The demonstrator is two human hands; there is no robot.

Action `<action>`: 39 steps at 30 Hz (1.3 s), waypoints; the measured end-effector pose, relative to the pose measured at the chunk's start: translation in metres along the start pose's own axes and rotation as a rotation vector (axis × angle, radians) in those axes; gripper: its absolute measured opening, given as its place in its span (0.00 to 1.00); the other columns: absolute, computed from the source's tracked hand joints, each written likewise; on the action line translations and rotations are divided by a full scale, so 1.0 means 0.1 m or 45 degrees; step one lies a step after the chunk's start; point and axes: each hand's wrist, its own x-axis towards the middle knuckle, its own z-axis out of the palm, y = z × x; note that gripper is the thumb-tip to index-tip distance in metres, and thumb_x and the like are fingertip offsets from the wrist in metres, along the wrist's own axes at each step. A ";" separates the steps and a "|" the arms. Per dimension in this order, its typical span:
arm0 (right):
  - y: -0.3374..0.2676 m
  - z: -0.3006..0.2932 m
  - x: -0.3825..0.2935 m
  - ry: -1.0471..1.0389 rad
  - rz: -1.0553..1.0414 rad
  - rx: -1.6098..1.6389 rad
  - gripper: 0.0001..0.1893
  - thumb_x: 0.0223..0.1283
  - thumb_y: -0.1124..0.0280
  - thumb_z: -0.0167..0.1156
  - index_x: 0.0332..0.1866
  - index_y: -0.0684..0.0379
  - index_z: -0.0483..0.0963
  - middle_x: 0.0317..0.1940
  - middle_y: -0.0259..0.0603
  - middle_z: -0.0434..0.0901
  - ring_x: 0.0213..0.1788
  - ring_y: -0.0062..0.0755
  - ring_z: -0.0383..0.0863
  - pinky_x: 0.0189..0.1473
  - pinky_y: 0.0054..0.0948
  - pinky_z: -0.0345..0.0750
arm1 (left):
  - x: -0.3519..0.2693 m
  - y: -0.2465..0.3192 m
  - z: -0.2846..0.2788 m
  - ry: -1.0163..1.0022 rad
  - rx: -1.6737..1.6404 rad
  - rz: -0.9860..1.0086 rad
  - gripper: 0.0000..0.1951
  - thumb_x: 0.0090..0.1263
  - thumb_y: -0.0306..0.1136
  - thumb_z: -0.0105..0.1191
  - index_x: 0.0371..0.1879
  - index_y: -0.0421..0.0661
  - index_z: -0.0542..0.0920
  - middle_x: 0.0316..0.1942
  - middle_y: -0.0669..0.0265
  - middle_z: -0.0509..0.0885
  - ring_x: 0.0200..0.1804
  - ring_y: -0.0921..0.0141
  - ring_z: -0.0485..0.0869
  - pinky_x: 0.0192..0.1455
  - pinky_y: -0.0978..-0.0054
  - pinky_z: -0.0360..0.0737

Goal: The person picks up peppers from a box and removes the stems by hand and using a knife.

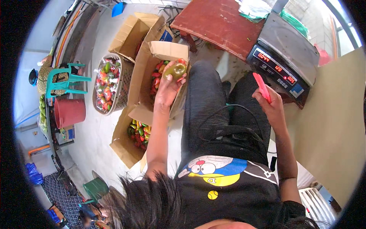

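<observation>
My left hand [168,88] grips a glossy green bell pepper [175,71] above an open cardboard box [143,83]. Red and green peppers [155,83] lie inside that box. A small reddish patch shows at the pepper's far end. On the other side, my right hand [270,100] is closed around a flat, bright pink-red object [261,86], raised over my right knee. Whether it is a knife or something else I cannot tell. Beyond that hand, a digital scale [281,67] with lit red digits has a bare metal pan.
A reddish-brown table [217,25] stands ahead. To the left are a plastic crate [123,86] of bagged peppers, another box [121,143] of mixed peppers, a teal chair [68,80] and a red bin [71,113]. A beige panel [328,114] rises at right. Other people are at far left and lower left.
</observation>
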 end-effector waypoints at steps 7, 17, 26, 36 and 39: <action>-0.06 -0.02 0.02 -0.009 -0.085 -0.057 0.09 0.65 0.69 0.57 0.40 0.65 0.75 0.30 0.38 0.81 0.36 0.19 0.77 0.42 0.25 0.74 | 0.03 0.03 0.85 -0.131 0.254 0.088 0.38 0.54 0.38 0.70 0.64 0.45 0.65 0.57 0.63 0.74 0.58 0.68 0.75 0.61 0.70 0.72; -0.23 0.16 0.22 -0.105 0.095 0.376 0.17 0.65 0.68 0.57 0.56 0.61 0.77 0.28 0.26 0.78 0.26 0.13 0.71 0.30 0.18 0.68 | 0.11 0.11 1.58 -0.493 1.469 0.307 0.31 0.46 0.39 0.76 0.50 0.44 0.77 0.48 0.68 0.80 0.53 0.72 0.77 0.60 0.73 0.71; -0.18 0.26 0.23 -0.132 0.187 1.234 0.23 0.68 0.68 0.56 0.67 0.58 0.67 0.16 0.18 0.57 0.14 0.09 0.56 0.17 0.15 0.54 | 0.15 -0.23 1.79 -0.272 1.395 0.675 0.32 0.45 0.33 0.75 0.51 0.41 0.76 0.49 0.62 0.79 0.55 0.67 0.77 0.61 0.69 0.72; -0.02 0.15 0.36 -0.123 0.372 1.475 0.12 0.70 0.63 0.55 0.53 0.54 0.72 0.15 0.19 0.59 0.13 0.10 0.57 0.15 0.16 0.53 | 0.26 0.01 1.82 -0.672 1.535 0.742 0.32 0.42 0.22 0.69 0.53 0.45 0.77 0.51 0.61 0.79 0.58 0.61 0.76 0.65 0.66 0.69; 0.05 0.20 0.40 -0.311 0.290 1.722 0.10 0.71 0.59 0.54 0.48 0.53 0.72 0.15 0.20 0.60 0.13 0.11 0.57 0.14 0.16 0.54 | 0.27 0.01 1.95 -0.691 1.549 0.764 0.33 0.41 0.23 0.69 0.54 0.45 0.77 0.53 0.60 0.79 0.58 0.60 0.76 0.64 0.65 0.70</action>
